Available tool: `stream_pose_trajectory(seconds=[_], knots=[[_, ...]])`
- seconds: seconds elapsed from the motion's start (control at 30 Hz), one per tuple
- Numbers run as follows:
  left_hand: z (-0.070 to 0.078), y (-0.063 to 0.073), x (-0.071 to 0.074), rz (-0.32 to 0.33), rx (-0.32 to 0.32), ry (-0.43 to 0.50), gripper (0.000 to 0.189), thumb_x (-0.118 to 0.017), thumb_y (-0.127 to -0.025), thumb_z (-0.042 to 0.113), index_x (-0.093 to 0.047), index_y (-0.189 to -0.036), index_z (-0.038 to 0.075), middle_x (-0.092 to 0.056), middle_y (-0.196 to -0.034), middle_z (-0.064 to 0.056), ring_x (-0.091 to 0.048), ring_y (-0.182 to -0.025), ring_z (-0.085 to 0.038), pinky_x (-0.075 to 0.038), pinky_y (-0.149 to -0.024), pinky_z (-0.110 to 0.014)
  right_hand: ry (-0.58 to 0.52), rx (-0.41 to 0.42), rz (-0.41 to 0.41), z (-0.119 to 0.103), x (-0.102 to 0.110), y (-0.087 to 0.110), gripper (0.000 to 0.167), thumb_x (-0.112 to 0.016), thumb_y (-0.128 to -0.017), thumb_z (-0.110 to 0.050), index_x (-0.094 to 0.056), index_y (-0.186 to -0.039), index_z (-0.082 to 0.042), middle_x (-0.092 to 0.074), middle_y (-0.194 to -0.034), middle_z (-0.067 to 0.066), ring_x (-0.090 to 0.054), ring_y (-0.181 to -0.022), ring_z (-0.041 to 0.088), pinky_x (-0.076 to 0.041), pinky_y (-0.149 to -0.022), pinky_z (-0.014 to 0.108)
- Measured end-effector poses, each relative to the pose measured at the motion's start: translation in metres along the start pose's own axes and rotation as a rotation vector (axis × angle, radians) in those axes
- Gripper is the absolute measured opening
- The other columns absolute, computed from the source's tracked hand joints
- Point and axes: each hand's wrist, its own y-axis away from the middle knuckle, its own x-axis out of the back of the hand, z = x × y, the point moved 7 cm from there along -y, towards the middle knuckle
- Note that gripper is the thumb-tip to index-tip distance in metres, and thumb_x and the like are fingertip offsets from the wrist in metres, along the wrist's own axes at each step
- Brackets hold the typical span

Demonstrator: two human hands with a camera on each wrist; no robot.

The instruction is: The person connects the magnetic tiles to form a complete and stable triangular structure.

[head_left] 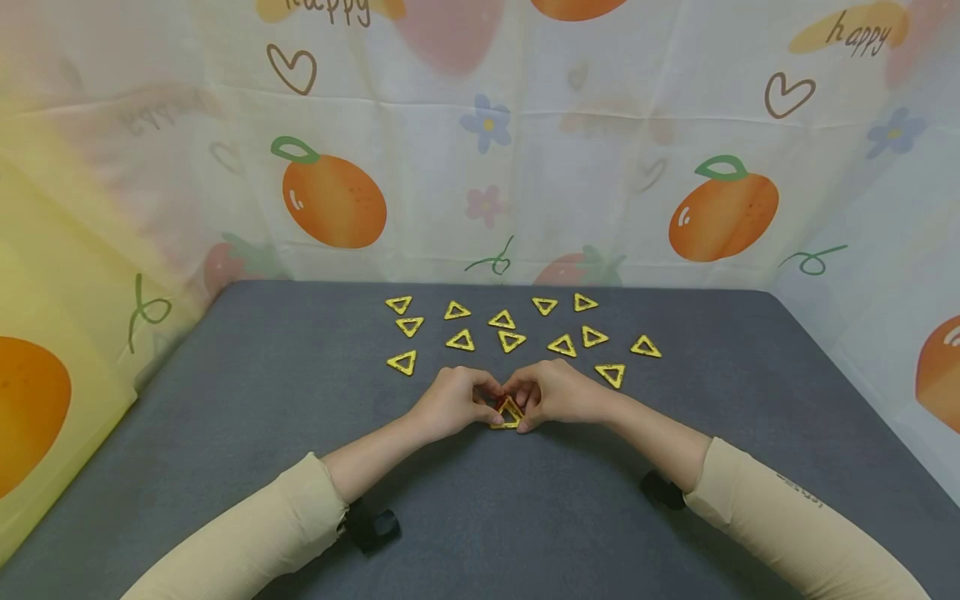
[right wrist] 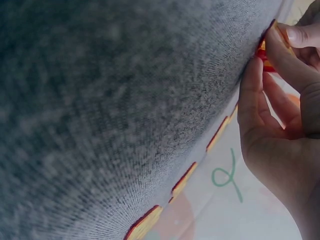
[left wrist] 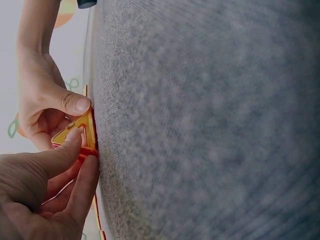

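Note:
Both hands meet over a small pyramid of yellow and red triangular tiles (head_left: 512, 414) near the middle of the table. From the left side, my left hand (head_left: 450, 403) pinches it, the thumb on its front face and the fingers behind in the left wrist view. My right hand (head_left: 561, 392) grips the opposite side, its thumb at the lower right corner. One open-centred yellow triangle (left wrist: 91, 127) faces the near side, leaning back from the table. Fingers hide most of the other faces; red shows behind the front one.
Several loose yellow triangular tiles lie flat beyond the hands, among them one at the left (head_left: 403, 362) and one at the right (head_left: 646, 347). The grey table (head_left: 480, 517) ends at a fruit-printed cloth (head_left: 600, 192) behind.

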Motion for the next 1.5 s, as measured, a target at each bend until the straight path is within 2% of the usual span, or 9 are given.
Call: stream_pose_trajectory(seconds=[0.47,0.7,0.83,1.03,1.2,1.3,1.5], knots=[[-0.003,0.000,-0.001,-0.036,0.023,0.033,0.033,-0.084,-0.075,0.008,-0.073,-0.106,0.002,-0.077,-0.095,-0.011,-0.071,-0.071,-0.008,-0.053,-0.062,-0.019,-0.049,-0.031,-0.024,0.002,-0.001,0.000,0.047,-0.084,-0.076,-0.012,-0.068,-0.120,-0.009,-0.069,-0.090,0.003,-0.066,-0.070,0.006,-0.054,-0.065,0.021],[-0.004,0.002,0.006,-0.052,0.035,0.032,0.033,-0.083,-0.077,0.008,-0.072,-0.108,0.005,-0.077,-0.099,-0.010,-0.073,-0.077,-0.011,-0.056,-0.067,-0.023,-0.046,-0.033,-0.029,0.003,-0.002,0.000,0.048,-0.084,-0.077,-0.012,-0.067,-0.122,-0.010,-0.067,-0.089,0.004,-0.065,-0.070,0.007,-0.053,-0.065,0.022],[-0.009,0.002,0.020,-0.018,0.070,0.020,0.033,-0.082,-0.079,0.010,-0.072,-0.111,0.006,-0.075,-0.107,-0.009,-0.073,-0.089,-0.016,-0.058,-0.074,-0.028,-0.049,-0.042,-0.032,0.003,-0.003,0.000,0.048,-0.084,-0.077,-0.013,-0.067,-0.122,-0.010,-0.066,-0.089,0.003,-0.064,-0.071,0.007,-0.054,-0.067,0.022],[-0.023,0.004,0.051,0.064,0.108,-0.010,0.037,-0.080,-0.083,0.015,-0.070,-0.117,0.005,-0.073,-0.115,-0.011,-0.071,-0.100,-0.023,-0.058,-0.081,-0.034,-0.056,-0.052,-0.033,0.004,-0.003,0.000,0.048,-0.084,-0.078,-0.013,-0.067,-0.122,-0.010,-0.066,-0.090,0.003,-0.064,-0.072,0.007,-0.054,-0.067,0.023],[-0.042,0.009,0.082,0.143,0.155,-0.008,0.039,-0.077,-0.086,0.017,-0.067,-0.122,0.006,-0.069,-0.123,-0.013,-0.068,-0.108,-0.027,-0.058,-0.083,-0.037,-0.060,-0.059,-0.036,0.005,-0.003,0.001,0.048,-0.083,-0.078,-0.013,-0.066,-0.124,-0.010,-0.066,-0.091,0.004,-0.064,-0.072,0.008,-0.053,-0.067,0.023],[-0.055,0.011,0.099,0.174,0.188,0.002,0.042,-0.075,-0.088,0.017,-0.065,-0.126,0.005,-0.068,-0.126,-0.016,-0.069,-0.107,-0.029,-0.058,-0.083,-0.038,-0.056,-0.053,-0.035,0.004,-0.002,0.002,0.049,-0.083,-0.078,-0.012,-0.066,-0.125,-0.009,-0.065,-0.091,0.004,-0.063,-0.073,0.008,-0.053,-0.067,0.023],[-0.081,0.015,0.115,0.182,0.235,-0.042,0.042,-0.073,-0.090,0.019,-0.063,-0.128,0.003,-0.068,-0.125,-0.019,-0.066,-0.110,-0.033,-0.056,-0.088,-0.042,-0.054,-0.036,-0.033,0.003,-0.002,0.002,0.051,-0.083,-0.079,-0.012,-0.065,-0.127,-0.009,-0.065,-0.091,0.004,-0.063,-0.072,0.007,-0.053,-0.067,0.023]])
